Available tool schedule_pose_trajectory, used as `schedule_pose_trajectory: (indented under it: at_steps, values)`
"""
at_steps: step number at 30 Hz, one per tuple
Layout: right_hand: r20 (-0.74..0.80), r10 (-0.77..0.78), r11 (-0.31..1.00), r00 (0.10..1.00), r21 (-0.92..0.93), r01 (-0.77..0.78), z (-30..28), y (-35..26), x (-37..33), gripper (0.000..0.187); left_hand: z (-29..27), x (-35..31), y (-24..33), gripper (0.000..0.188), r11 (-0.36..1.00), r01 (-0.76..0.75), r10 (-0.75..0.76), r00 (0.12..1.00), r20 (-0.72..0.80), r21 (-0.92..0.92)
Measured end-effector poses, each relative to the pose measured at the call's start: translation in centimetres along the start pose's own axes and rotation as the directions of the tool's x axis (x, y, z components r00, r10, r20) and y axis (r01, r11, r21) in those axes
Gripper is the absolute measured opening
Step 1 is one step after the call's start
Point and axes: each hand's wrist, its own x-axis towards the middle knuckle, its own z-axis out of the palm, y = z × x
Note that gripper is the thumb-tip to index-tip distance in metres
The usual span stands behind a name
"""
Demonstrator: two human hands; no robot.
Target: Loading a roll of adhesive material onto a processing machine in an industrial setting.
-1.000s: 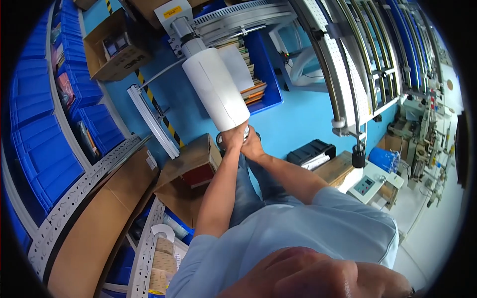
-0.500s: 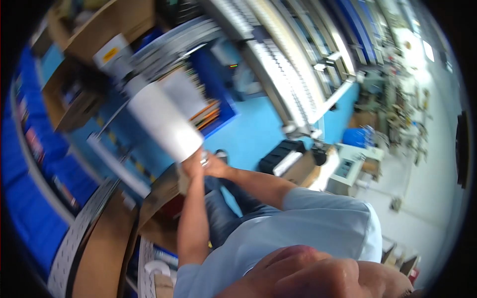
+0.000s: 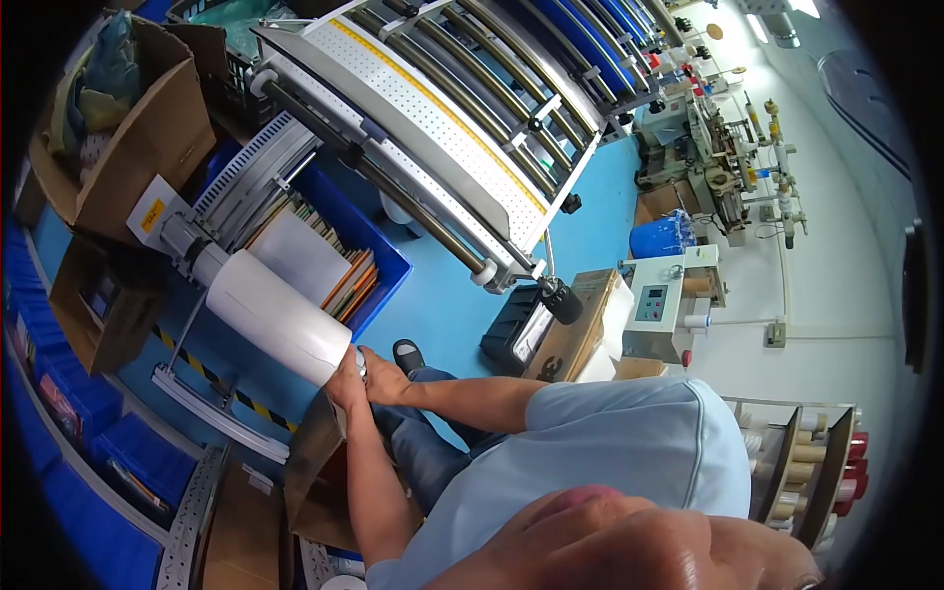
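Observation:
A thick white roll [image 3: 280, 320] sits slantwise on a grey metal holder [image 3: 197, 251] at the left. At its near end my left hand [image 3: 345, 385] is closed, the fingers against the roll's end face. Right beside it, touching it, my right hand [image 3: 385, 379] is closed at the same end. Between the two hands a small silvery part shows. My fingers hide most of the roll's end, so what lies inside the grip is only partly seen.
Beyond the roll, a blue bin [image 3: 393, 270] holds folders and papers. A machine with long rollers [image 3: 433, 147] fills the far middle. Cardboard boxes [image 3: 147, 138] stand at far left, blue bins [image 3: 147, 457] at near left. A grey control box [image 3: 654, 305] is at right.
The view has swung, so the roll and hands sit farther left and the blur is gone. Both hands stay at the roll's near end.

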Motion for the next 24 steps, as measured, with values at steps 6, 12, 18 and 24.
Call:
schedule_pose_trajectory:
  at_steps: [6,12,18,24]
  values:
    - [0.287,-0.14,0.946,0.948,0.321,0.043,-0.4,1.4,1.5,0.062,-0.7,-0.5,0.0,0.055,0.999,-0.041,0.041,0.999,-0.022,-0.014]
    - [0.405,-0.044,0.959,0.913,0.275,-0.075,0.2,1.2,0.8,0.06,-1.7,-1.3,0.6,0.061,0.998,0.049,-0.047,0.998,-0.038,0.038]
    - [0.072,-0.151,0.976,0.986,-0.146,0.16,0.8,3.6,2.0,0.074,0.2,-0.8,0.6,0.057,0.988,-0.152,0.153,0.987,-0.055,0.033]
    - [0.597,-0.058,0.779,0.801,0.528,-0.337,-0.6,5.7,3.3,0.056,-0.9,-2.2,2.7,0.054,0.997,-0.035,0.035,0.999,0.006,0.072]
